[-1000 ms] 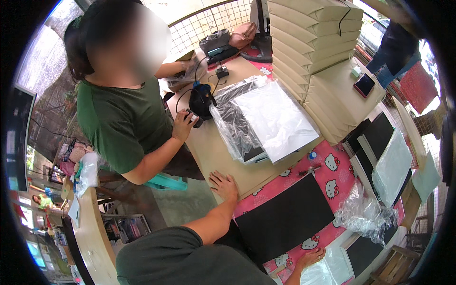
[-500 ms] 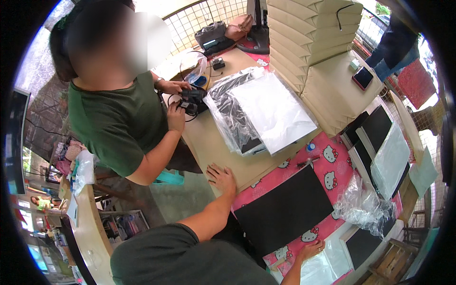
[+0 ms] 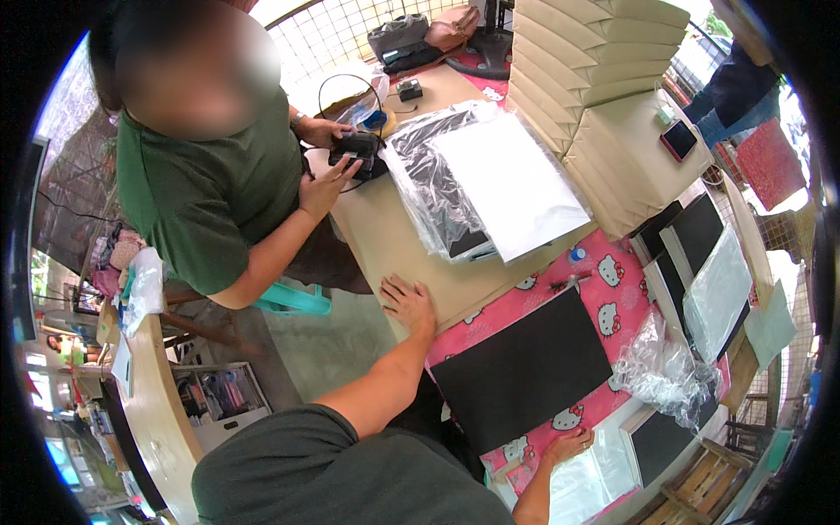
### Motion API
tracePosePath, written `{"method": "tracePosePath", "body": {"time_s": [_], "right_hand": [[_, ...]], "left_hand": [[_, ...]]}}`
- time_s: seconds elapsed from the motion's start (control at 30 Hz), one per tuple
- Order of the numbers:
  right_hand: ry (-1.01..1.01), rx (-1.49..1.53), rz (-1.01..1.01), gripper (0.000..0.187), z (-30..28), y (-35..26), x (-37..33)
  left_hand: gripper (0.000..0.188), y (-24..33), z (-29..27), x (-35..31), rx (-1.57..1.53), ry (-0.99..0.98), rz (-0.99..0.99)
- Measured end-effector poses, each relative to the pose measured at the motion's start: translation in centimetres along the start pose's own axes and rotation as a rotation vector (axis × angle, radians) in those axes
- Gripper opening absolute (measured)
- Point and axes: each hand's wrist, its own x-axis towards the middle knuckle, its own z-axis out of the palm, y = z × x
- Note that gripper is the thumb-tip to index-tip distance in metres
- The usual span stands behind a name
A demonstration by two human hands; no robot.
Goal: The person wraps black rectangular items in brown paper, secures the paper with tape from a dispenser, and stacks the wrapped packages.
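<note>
My left hand lies flat, fingers spread, on the edge of a tan board; it holds nothing. Beside it, in front of me, a black rectangular sheet rests on a pink patterned tablecloth. My right hand rests low at the right with its fingers loosely extended. It touches the cloth next to a clear plastic-covered white sheet, and nothing shows in its grip. White sheets lie over a plastic-wrapped black stack on the tan board.
At the left another person in a green shirt handles a black device with a cable. A tall stack of folded cream pieces stands at the back, a phone beside it. Crumpled clear plastic and black panels lie right.
The view has shifted slightly. The other person's hands have moved a little on the black device. Both my hands keep their places on the table.
</note>
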Motion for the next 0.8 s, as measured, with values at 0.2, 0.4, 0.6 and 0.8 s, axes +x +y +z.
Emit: {"method": "tracePosePath", "body": {"time_s": [0.2, 0.4, 0.6, 0.8], "right_hand": [[0.009, -0.055, -0.013, 0.025, -0.2, -0.7, -0.1], [0.022, -0.016, -0.017, 0.025, 0.2, -0.5, 0.0], [-0.009, -0.034, 0.008, 0.028, 0.1, -0.7, 0.1], [0.015, -0.035, 0.006, 0.025, 0.0, -0.9, 0.1]], "left_hand": [[0.063, -0.4, 0.7, 0.0, 0.017, 0.058, -0.003], [0.063, -0.2, 0.6, 0.1, 0.022, 0.045, -0.001], [0.063, -0.2, 0.5, 0.0, 0.006, 0.049, -0.003], [0.064, -0.4, 0.5, 0.0, -0.021, 0.051, -0.004]]}}
